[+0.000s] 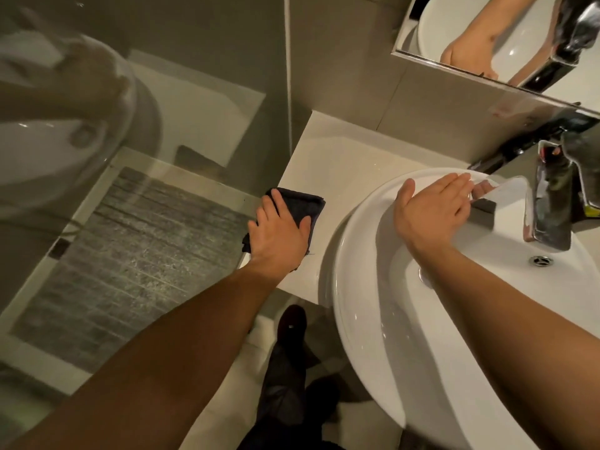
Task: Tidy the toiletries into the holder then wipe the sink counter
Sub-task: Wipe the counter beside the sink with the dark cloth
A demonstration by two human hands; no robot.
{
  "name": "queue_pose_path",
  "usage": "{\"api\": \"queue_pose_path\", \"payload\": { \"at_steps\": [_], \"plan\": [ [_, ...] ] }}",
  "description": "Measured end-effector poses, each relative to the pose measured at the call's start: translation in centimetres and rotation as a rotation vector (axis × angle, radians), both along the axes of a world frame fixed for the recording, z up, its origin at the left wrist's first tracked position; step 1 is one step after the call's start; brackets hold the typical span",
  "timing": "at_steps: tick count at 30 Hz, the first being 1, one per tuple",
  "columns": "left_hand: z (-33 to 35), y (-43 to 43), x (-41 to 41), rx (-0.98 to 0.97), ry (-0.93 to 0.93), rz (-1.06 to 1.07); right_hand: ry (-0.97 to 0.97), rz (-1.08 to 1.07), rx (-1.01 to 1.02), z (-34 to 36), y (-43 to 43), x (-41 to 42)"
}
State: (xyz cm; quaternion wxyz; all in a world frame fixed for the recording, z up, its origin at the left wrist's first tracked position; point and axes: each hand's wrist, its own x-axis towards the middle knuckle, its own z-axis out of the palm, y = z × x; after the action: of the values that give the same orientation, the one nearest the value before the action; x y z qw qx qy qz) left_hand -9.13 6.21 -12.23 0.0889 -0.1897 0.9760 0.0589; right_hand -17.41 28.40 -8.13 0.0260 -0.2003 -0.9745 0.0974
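My left hand (278, 232) lies flat on a dark folded cloth (308, 204), pressing it onto the cream counter (337, 157) at its left front corner. My right hand (428, 209) rests open, fingers together, on the far rim of the round white sink (357, 319), palm down, holding nothing. No toiletries or holder are clearly visible; only a dark item with a yellow edge (589, 206) shows behind the tap at the right edge.
A chrome tap (552, 203) stands over the basin right of my right hand, with the drain (540, 260) below it. A mirror (506, 37) hangs above. A glass shower screen (130, 157) borders the counter's left side. My foot (292, 323) is on the floor below.
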Motion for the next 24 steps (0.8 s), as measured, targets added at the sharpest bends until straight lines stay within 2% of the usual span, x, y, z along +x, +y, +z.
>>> {"api": "queue_pose_path", "payload": {
  "at_steps": [4, 12, 16, 19, 24],
  "plan": [
    [0.2, -0.6, 3.2, -0.003, 0.017, 0.024, -0.002, -0.001, 0.0, -0.1, 0.0, -0.1],
    [1.0, -2.4, 8.7, 0.119, -0.012, 0.107, -0.031, 0.003, 0.003, 0.1, 0.0, 0.0],
    [2.5, -4.4, 10.5, 0.093, -0.086, 0.069, -0.027, 0.006, 0.001, 0.1, 0.1, 0.0],
    [4.2, -5.7, 11.4, 0.163, -0.146, 0.12, -0.029, 0.006, -0.002, 0.2, 0.0, 0.1],
    [7.7, -5.0, 10.3, 0.273, 0.003, 0.149, -0.063, 0.022, -0.015, 0.7, 0.0, 0.3]
  ]
}}
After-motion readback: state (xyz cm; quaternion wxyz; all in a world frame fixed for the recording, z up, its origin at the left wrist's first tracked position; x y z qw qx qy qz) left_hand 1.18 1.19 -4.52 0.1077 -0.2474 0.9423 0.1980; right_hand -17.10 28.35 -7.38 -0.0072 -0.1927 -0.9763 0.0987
